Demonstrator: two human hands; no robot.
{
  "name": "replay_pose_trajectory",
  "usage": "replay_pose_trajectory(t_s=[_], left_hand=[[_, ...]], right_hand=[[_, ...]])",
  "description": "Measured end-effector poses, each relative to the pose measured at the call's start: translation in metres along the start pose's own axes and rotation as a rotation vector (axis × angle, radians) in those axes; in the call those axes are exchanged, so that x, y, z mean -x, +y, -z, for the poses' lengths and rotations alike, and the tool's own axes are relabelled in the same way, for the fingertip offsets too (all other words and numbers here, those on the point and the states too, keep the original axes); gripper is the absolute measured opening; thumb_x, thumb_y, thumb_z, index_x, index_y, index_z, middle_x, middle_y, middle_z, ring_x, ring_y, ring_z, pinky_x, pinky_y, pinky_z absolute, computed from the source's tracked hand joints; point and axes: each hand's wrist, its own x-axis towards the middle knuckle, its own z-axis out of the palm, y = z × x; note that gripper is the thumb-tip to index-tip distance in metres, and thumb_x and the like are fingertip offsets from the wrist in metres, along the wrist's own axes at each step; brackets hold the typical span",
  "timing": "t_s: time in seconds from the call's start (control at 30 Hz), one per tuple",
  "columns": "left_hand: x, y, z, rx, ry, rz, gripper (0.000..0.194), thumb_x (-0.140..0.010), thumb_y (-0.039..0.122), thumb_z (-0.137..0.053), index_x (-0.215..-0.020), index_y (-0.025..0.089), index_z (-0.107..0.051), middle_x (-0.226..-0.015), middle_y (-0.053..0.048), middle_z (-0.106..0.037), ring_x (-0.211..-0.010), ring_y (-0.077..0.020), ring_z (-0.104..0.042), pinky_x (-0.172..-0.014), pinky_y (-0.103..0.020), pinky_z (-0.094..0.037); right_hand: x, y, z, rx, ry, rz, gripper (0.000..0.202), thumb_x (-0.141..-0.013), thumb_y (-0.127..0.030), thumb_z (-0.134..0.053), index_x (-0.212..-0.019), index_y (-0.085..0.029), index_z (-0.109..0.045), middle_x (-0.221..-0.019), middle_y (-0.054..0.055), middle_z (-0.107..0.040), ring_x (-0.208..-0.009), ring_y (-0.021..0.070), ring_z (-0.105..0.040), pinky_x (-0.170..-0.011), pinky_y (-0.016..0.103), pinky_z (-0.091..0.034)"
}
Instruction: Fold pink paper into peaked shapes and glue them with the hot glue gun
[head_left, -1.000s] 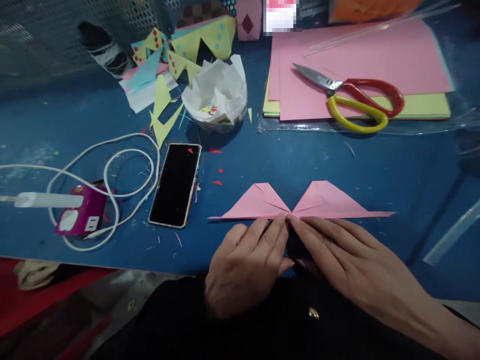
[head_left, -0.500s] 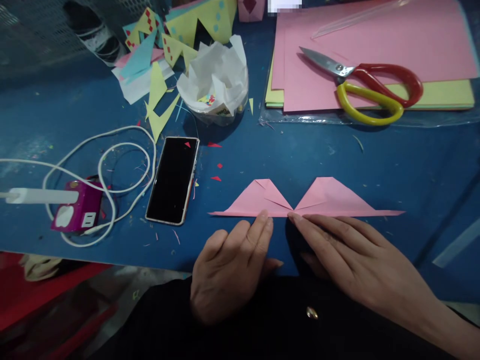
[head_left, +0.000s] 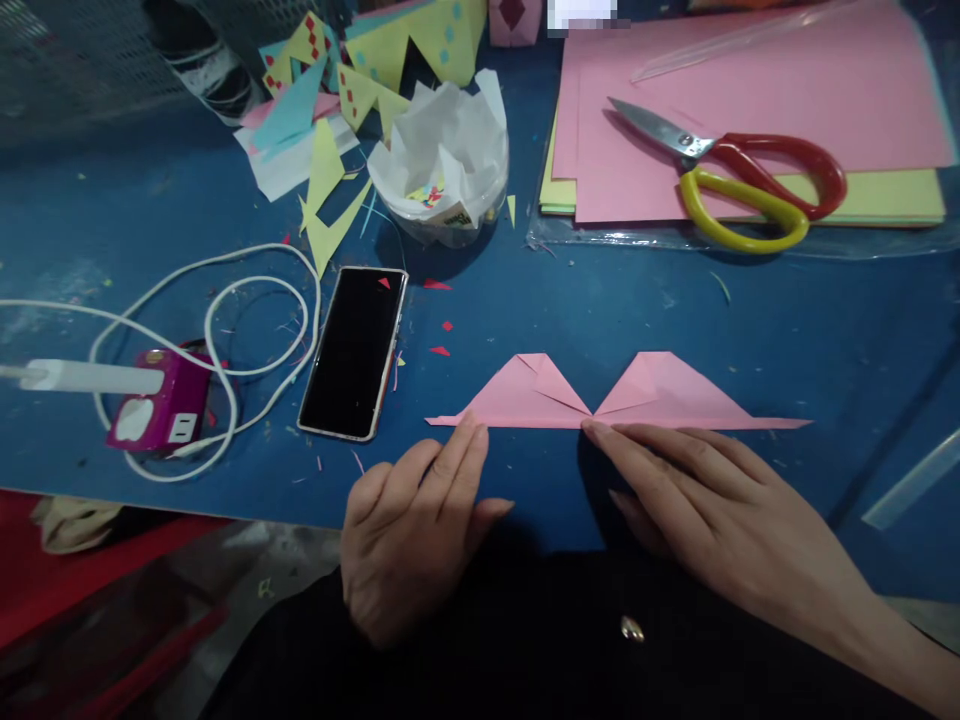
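Observation:
A folded pink paper (head_left: 675, 390) with two peaks and a long narrow strip along its lower edge lies flat on the blue table. My left hand (head_left: 420, 530) touches the strip near its left end with the index and middle fingertips, its thumb apart and its other fingers bent. My right hand (head_left: 712, 510) rests with its fingers stretched along the lower edge, the index fingertip just below the notch between the peaks. Neither hand grasps the paper.
A phone (head_left: 352, 355) lies left of the paper, beside a purple adapter (head_left: 169, 400) with a white cable. Behind are a paper-lined bowl (head_left: 439, 165), yellow cutouts (head_left: 326, 190), and scissors (head_left: 750, 185) on pink sheets (head_left: 885, 80). Red scraps lie near the phone.
My left hand has slid left along the paper's lower edge, from near the middle to near the left end. My right hand stays near the notch. The view has shifted slightly.

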Motion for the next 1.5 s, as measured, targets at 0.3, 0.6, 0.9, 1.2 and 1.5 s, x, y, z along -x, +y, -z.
replay_pose_trajectory(t_s=[0.3, 0.6, 0.9, 1.2, 1.5], left_hand=[[0.004, -0.008, 0.002, -0.069, -0.005, 0.067, 0.048, -0.101, 0.051, -0.042, -0.129, 0.019, -0.065, -0.120, -0.003, -0.075, -0.091, -0.0266, -0.065, -0.073, -0.043, -0.037], [-0.001, -0.001, 0.000, 0.045, 0.023, -0.021, 0.049, -0.101, 0.052, -0.042, -0.130, 0.020, -0.065, -0.121, -0.001, -0.074, -0.102, -0.0252, -0.066, -0.075, -0.041, -0.038], [-0.002, -0.003, 0.002, 0.012, -0.009, 0.057, 0.049, -0.103, 0.051, -0.037, -0.128, 0.022, -0.066, -0.120, -0.001, -0.075, -0.096, -0.0255, -0.066, -0.077, -0.042, -0.037], [0.010, -0.005, 0.000, -0.010, 0.050, 0.097, 0.046, -0.103, 0.045, -0.039, -0.135, 0.020, -0.061, -0.123, -0.002, -0.073, -0.106, -0.0292, -0.065, -0.100, -0.050, -0.036], [-0.001, -0.002, -0.006, 0.083, -0.004, -0.108, 0.057, -0.104, 0.051, -0.033, -0.133, 0.012, -0.061, -0.130, -0.007, -0.069, -0.117, -0.0240, -0.064, -0.093, -0.039, -0.044]], right_hand=[[0.002, 0.002, -0.002, 0.032, -0.023, 0.007, 0.044, -0.093, -0.007, -0.048, -0.138, -0.002, -0.051, -0.126, 0.013, -0.070, -0.115, 0.0264, -0.059, -0.095, 0.039, -0.045], [-0.001, 0.003, -0.002, 0.046, -0.006, 0.039, 0.043, -0.092, -0.007, -0.050, -0.134, 0.003, -0.053, -0.122, 0.015, -0.071, -0.112, 0.0278, -0.059, -0.091, 0.040, -0.047], [0.003, 0.003, -0.002, 0.024, -0.030, 0.018, 0.045, -0.092, -0.007, -0.051, -0.136, 0.000, -0.052, -0.126, 0.014, -0.069, -0.115, 0.0273, -0.059, -0.092, 0.040, -0.046], [0.003, 0.002, -0.003, 0.028, -0.020, 0.018, 0.047, -0.091, -0.006, -0.051, -0.138, -0.001, -0.050, -0.126, 0.015, -0.069, -0.116, 0.0271, -0.059, -0.093, 0.040, -0.047], [0.002, 0.003, -0.004, 0.026, -0.010, 0.016, 0.045, -0.091, -0.005, -0.049, -0.137, -0.001, -0.052, -0.126, 0.013, -0.070, -0.115, 0.0262, -0.059, -0.094, 0.040, -0.048]])
